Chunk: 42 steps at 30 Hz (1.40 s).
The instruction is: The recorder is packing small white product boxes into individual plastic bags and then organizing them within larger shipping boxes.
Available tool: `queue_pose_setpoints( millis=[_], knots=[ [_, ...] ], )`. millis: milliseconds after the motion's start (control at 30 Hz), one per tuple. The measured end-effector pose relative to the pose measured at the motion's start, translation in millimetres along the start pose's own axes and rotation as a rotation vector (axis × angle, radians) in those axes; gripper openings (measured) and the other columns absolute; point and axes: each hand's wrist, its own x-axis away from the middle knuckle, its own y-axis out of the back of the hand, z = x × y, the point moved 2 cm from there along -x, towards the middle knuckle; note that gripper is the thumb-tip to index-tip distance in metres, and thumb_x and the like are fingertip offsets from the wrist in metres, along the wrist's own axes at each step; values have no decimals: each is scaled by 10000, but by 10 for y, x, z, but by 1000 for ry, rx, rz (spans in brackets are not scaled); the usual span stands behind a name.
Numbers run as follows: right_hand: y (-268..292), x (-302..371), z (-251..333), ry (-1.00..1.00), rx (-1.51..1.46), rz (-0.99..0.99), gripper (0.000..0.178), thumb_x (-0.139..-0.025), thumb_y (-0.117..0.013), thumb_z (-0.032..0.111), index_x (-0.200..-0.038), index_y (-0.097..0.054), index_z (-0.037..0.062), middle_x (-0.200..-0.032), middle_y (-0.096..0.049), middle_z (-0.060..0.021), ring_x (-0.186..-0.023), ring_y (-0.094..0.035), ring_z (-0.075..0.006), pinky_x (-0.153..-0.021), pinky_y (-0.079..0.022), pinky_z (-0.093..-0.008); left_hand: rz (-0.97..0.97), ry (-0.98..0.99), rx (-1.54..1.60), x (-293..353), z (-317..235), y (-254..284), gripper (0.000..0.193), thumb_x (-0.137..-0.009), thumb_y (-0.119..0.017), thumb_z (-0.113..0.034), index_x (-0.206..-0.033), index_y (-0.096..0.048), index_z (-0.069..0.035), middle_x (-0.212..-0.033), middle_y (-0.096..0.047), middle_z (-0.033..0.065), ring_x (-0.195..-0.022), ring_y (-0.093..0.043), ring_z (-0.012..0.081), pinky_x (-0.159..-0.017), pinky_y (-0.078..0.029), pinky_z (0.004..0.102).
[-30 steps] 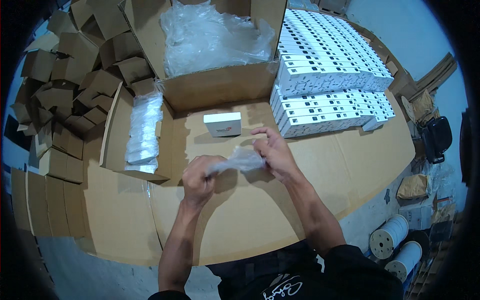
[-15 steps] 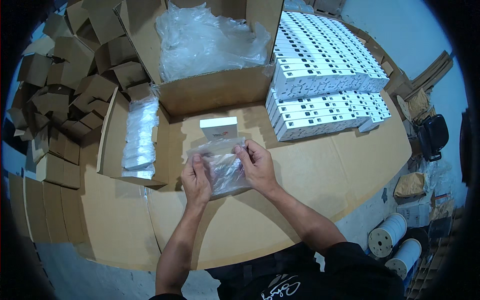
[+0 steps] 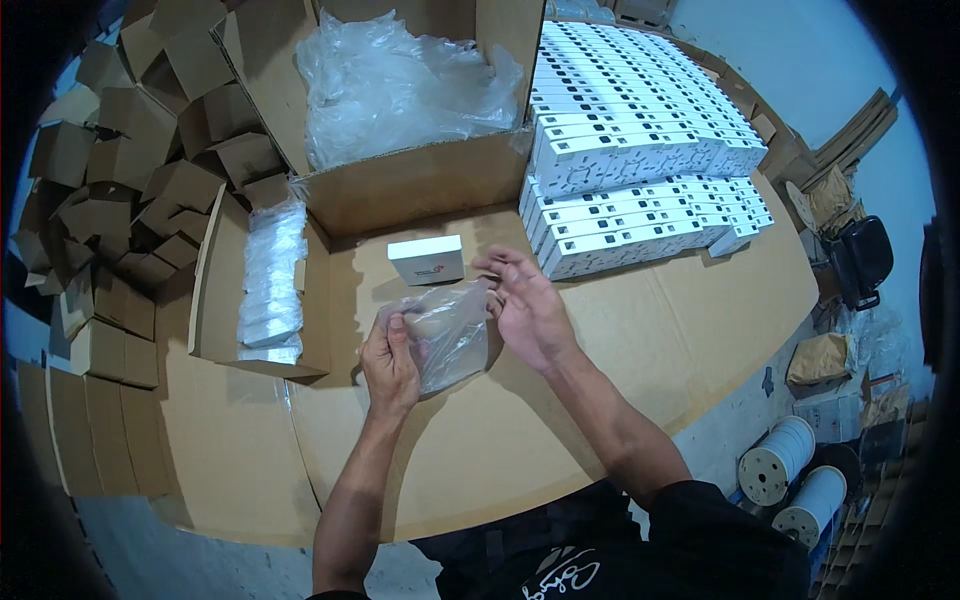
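Note:
A clear plastic bag hangs in front of me, its mouth toward the far side. My left hand pinches the bag's left edge, thumb on top. At the bag's upper right corner is my right hand, turned palm up with its fingers apart; some fingertips touch or nearly touch the plastic. Just beyond the bag, a small white box with a little red mark stands on the cardboard-covered table.
An open carton of loose plastic bags stands at the back. Left of the hands, a narrower carton holds several bagged items. White boxes are stacked at the back right. Brown cartons pile up on the far left; cable spools stand lower right.
My right hand has let go of its pinch on the bag's right edge, opened and turned palm up. The left hand keeps its hold. The whole view has shifted slightly.

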Motion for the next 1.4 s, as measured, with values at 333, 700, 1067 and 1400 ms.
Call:
queue_pose_setpoints(
  millis=[333,700,1067,1400],
  knots=[
    [17,68,-289,351,1146,-68,218,-1024,-606,183,-936,-640,-13,-693,-609,-86,-647,-562,-121,-597,-455,-312,-140,264,284,-62,263,94,429,-1111,-426,-355,-1118,-651,11,-955,-646,36,-871,-584,83,-776,-503,261],
    [63,3,-220,310,996,-46,177,-1024,-604,172,-962,-662,17,-767,-641,-58,-676,-548,-101,-624,-454,-274,251,325,229,-40,-8,0,355,-847,-837,-129,-1114,-639,-5,-985,-696,46,-874,-660,110,-774,-543,263],
    [-323,65,213,994,1579,256,290,-756,-815,71,-1027,-710,74,-1137,-637,-96,-1031,-587,-270,-858,-483,-379,248,318,175,-38,-30,-23,343,-845,-844,-144,-1092,-645,-16,-890,-703,27,-677,-609,72,-565,-476,227],
    [-296,71,176,1006,1624,369,213,-731,-823,5,-909,-732,79,-1092,-613,-86,-1044,-574,-272,-830,-472,-379,221,276,70,-101,12,11,375,-848,-824,-122,-1151,-646,6,-978,-748,102,-879,-700,156,-791,-557,309]
  ],
)
